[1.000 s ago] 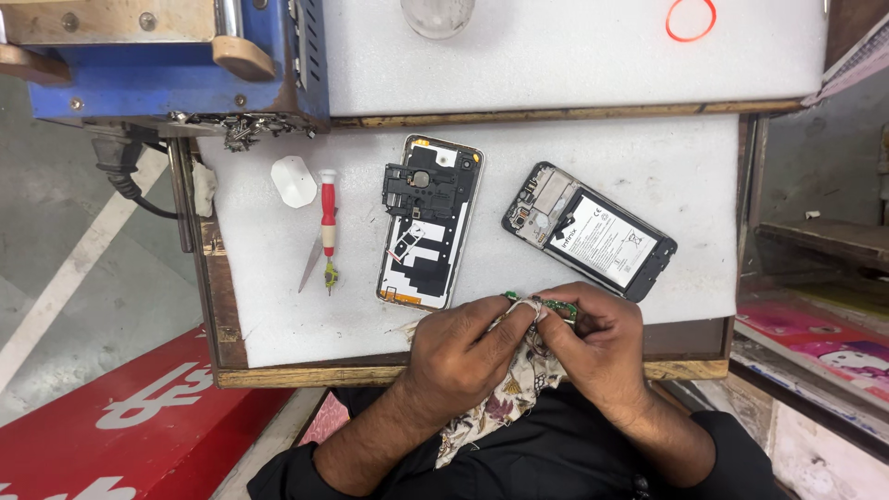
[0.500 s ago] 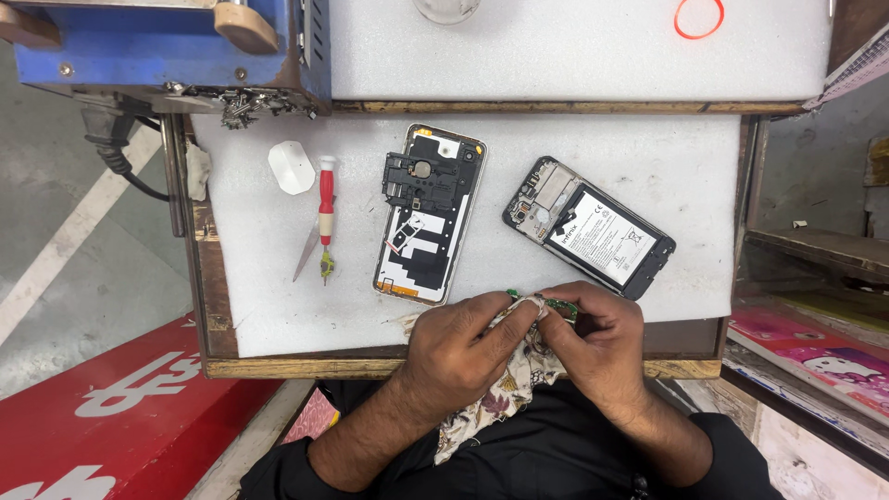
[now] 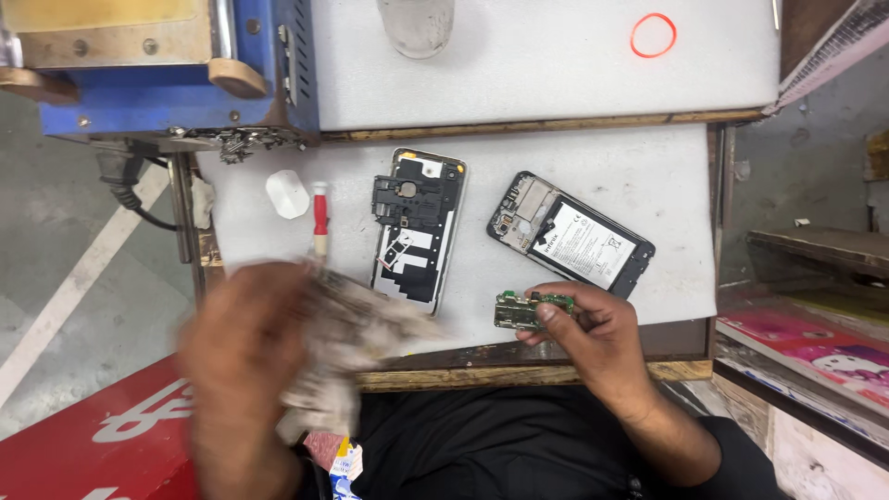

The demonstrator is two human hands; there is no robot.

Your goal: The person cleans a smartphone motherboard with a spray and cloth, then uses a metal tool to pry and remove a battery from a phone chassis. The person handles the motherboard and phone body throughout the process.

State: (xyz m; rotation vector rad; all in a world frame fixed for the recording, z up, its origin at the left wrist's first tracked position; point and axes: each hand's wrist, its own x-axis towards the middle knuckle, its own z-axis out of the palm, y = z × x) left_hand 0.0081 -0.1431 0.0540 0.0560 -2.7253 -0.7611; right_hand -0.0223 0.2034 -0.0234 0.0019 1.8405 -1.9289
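Right hand [image 3: 593,338]: fingers grasping a small green circuit board [image 3: 530,310].
Left hand [image 3: 245,361]: blurred, clutching a cloth [image 3: 356,338].
Opened phone [image 3: 571,234]: lying at twelve o'clock of the board.

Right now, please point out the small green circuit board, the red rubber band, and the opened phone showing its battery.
small green circuit board [image 3: 520,311], head view, on its left half.
red rubber band [image 3: 636,37], head view, on its left edge.
opened phone [image 3: 583,245], head view, on its battery.

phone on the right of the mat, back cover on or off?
Off. The right phone lies face down with its battery and inner frame bare. The right hand holds a small green circuit board just in front of it.
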